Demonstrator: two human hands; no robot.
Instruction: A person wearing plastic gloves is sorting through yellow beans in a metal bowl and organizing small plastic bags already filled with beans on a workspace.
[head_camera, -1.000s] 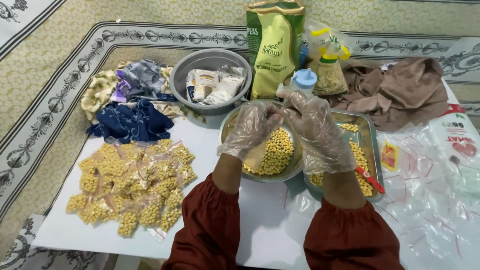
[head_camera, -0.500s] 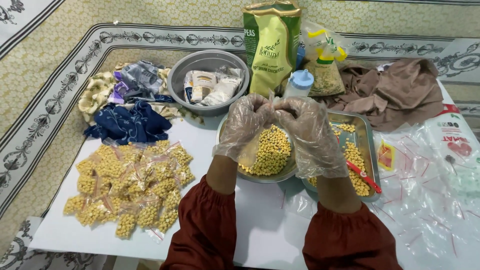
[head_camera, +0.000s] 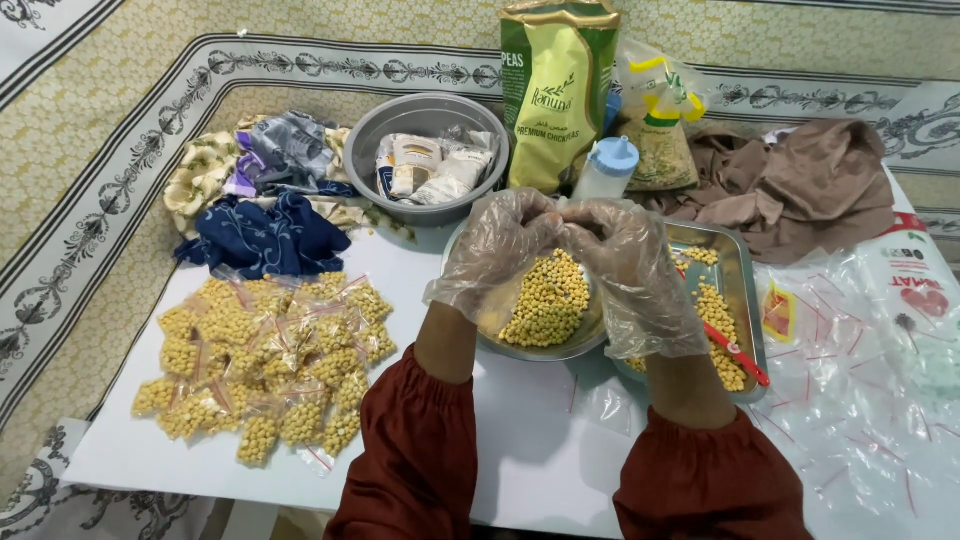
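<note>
Your gloved left hand (head_camera: 497, 258) and right hand (head_camera: 632, 272) have drawn together since a second ago, fingertips now meeting in a narrow pinch above the round bowl of chickpeas (head_camera: 545, 300); whether a small bag sits between them I cannot tell through the gloves. They were slightly apart before, so this looks like closing or sealing one portion. The pile of filled little bags (head_camera: 265, 350) lies unchanged on the white table (head_camera: 530, 450) to your left.
</note>
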